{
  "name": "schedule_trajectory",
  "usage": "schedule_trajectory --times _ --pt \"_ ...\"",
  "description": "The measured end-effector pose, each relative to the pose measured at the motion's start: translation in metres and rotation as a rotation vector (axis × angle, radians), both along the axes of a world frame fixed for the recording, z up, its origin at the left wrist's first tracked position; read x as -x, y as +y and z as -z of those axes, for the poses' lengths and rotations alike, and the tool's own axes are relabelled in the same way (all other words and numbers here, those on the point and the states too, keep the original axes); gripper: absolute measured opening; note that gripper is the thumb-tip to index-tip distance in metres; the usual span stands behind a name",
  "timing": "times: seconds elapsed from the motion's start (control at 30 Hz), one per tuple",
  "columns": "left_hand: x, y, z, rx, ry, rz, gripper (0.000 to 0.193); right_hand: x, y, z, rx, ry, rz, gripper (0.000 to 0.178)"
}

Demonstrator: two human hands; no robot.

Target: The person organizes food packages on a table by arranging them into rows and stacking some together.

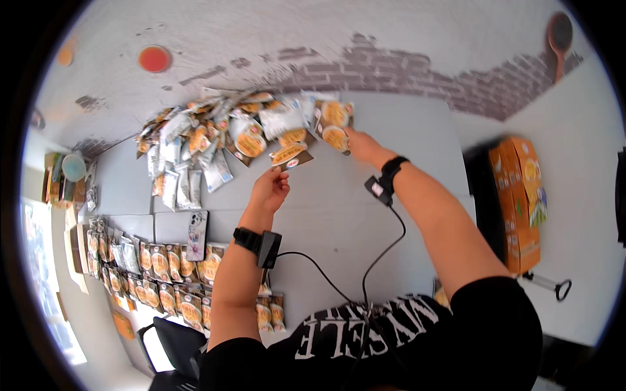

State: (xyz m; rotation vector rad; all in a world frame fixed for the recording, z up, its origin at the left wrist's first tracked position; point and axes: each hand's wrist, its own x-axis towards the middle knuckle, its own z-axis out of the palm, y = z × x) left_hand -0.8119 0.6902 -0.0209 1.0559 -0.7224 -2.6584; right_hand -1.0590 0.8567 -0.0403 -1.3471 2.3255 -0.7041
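Observation:
Near the front of a heap of food packets, my left hand (270, 189) is closed, its fingers curled. Its fingertips meet the near edge of a brown-and-yellow food packet (288, 155), which lies at a slant. Farther right, my right hand (364, 146) grips the lower right edge of another brown-and-yellow food packet (334, 125); its fingers are partly hidden by the hand. Left of both hands spreads the heap of packets (189, 133), some showing silver backs and others printed fronts. A silver packet (282, 118) lies between the two hands, toward the wall.
Rows of similar packets (160, 260) stand at the left on the grey table (398, 117). A phone (197, 236) rests by them. Orange cartons (518, 202) stand at the right, beyond the table edge. A black chair (173, 345) is at lower left. Cables run from both wrist straps.

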Motion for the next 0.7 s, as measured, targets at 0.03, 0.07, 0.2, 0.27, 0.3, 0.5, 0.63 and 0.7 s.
schedule_trajectory --times 0.03,0.07,0.2,0.27,0.3,0.5,0.63,0.7 --pt "-0.017 0.018 0.000 -0.023 0.021 0.028 0.005 -0.004 0.020 0.003 0.002 -0.054 0.025 0.043" --pt "-0.034 0.038 0.001 -0.056 0.034 0.061 0.005 -0.009 0.044 0.005 0.032 -0.416 0.046 0.038" --pt "-0.095 0.113 0.014 -0.116 -0.078 0.145 0.004 -0.062 0.167 0.012 -0.025 -1.136 0.268 0.029" --pt "-0.121 0.146 0.022 -0.134 -0.090 0.259 0.006 -0.094 0.222 0.011 0.030 -1.294 0.274 0.029" --pt "-0.129 0.163 0.027 -0.144 -0.124 0.312 0.007 -0.109 0.247 0.009 0.009 -1.316 0.366 0.031" --pt "-0.157 0.237 0.044 -0.134 -0.192 0.551 0.013 -0.204 0.374 -0.007 0.081 -1.404 0.618 0.038" --pt "-0.162 0.280 0.057 -0.051 -0.320 0.746 0.015 -0.243 0.418 -0.001 0.119 -1.336 0.701 0.042" --pt "-0.165 0.296 0.062 -0.029 -0.330 0.812 0.015 -0.257 0.429 0.005 0.103 -1.269 0.744 0.041"
